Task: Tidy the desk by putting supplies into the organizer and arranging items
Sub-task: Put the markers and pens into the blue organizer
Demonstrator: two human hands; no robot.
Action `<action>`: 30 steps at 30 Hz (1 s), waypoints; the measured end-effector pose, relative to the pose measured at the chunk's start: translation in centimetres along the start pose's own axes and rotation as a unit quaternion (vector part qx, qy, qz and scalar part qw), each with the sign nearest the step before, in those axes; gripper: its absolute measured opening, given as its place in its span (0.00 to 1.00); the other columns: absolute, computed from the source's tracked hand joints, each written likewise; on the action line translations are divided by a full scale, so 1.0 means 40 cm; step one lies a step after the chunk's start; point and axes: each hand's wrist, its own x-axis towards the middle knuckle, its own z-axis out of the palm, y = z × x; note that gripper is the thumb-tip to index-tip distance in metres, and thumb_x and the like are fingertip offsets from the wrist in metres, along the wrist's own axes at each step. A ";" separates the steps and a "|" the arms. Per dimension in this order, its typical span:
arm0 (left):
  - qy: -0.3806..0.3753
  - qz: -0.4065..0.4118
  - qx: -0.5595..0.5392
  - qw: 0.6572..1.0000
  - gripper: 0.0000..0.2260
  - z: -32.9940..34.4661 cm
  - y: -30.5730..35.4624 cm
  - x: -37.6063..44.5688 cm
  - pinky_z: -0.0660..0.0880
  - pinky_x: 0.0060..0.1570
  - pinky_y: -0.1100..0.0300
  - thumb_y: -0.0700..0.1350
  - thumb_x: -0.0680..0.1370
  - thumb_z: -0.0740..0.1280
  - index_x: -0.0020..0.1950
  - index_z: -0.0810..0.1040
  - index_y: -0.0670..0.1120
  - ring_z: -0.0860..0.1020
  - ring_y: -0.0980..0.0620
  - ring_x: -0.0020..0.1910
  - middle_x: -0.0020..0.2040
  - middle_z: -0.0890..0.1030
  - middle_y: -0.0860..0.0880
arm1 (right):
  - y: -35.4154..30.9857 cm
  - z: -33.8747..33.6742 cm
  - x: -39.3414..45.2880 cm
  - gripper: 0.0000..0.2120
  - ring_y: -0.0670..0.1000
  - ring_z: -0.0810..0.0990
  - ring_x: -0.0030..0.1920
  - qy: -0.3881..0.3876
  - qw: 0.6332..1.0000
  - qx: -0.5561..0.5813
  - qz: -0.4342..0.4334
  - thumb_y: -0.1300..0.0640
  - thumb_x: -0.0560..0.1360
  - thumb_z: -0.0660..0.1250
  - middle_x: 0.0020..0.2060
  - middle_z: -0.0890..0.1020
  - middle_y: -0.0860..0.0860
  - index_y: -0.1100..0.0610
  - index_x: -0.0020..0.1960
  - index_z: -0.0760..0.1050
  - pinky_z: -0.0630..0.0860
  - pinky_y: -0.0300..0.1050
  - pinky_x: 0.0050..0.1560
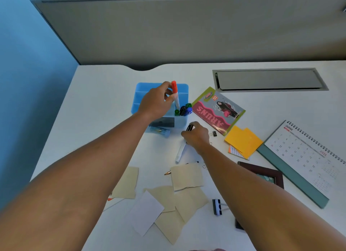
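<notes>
A blue organizer (pixel 182 88) stands mid-desk with several capped markers (pixel 184 110) upright in its front right compartment. My left hand (pixel 157 103) hovers over it, gripping a red-capped white marker (pixel 175 93) held upright with its lower end in that compartment. Just in front of the organizer, my right hand (pixel 196 135) is closed on a black-capped white marker (pixel 180 151) that slants down to the desk.
A small blue box (pixel 161 131) lies before the organizer. Right of it are a pink booklet (pixel 217 110), yellow sticky notes (pixel 243 141), a desk calendar (pixel 307 157) and a dark photo frame (pixel 265 174). Beige paper scraps (pixel 187 177), a pencil (pixel 167 173) and binder clips (pixel 217 206) sit nearer me.
</notes>
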 end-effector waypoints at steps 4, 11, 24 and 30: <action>-0.004 -0.016 0.025 1.000 0.14 0.021 -0.003 0.001 0.76 0.45 0.60 0.56 0.81 0.64 0.62 0.75 0.51 0.78 0.55 0.48 0.55 0.82 0.56 | -0.006 -0.023 0.002 0.29 0.57 0.80 0.55 0.025 0.999 0.014 -0.019 0.56 0.68 0.68 0.59 0.76 0.56 0.51 0.69 0.71 0.79 0.55 0.56; -0.012 -0.025 0.056 0.998 0.14 0.038 0.013 0.010 0.72 0.47 0.60 0.56 0.80 0.65 0.61 0.80 0.52 0.78 0.54 0.53 0.56 0.82 0.55 | -0.018 -0.062 0.004 0.20 0.56 0.78 0.51 0.125 0.988 0.024 -0.083 0.60 0.69 0.67 0.51 0.80 0.56 0.58 0.60 0.75 0.76 0.46 0.44; 0.009 -0.061 0.031 0.998 0.14 0.051 0.010 0.010 0.70 0.46 0.62 0.54 0.80 0.65 0.63 0.79 0.52 0.78 0.54 0.56 0.57 0.81 0.54 | -0.161 -0.159 0.015 0.22 0.54 0.79 0.46 0.302 0.917 0.156 -0.210 0.59 0.75 0.65 0.55 0.72 0.55 0.55 0.69 0.70 0.71 0.36 0.42; 0.002 -0.068 -0.012 0.998 0.11 0.043 -0.015 -0.013 0.71 0.47 0.63 0.51 0.81 0.62 0.61 0.79 0.53 0.77 0.57 0.51 0.56 0.81 0.55 | -0.239 -0.177 0.008 0.21 0.46 0.76 0.38 0.359 0.868 0.181 -0.290 0.62 0.75 0.66 0.52 0.75 0.56 0.58 0.67 0.73 0.77 0.39 0.43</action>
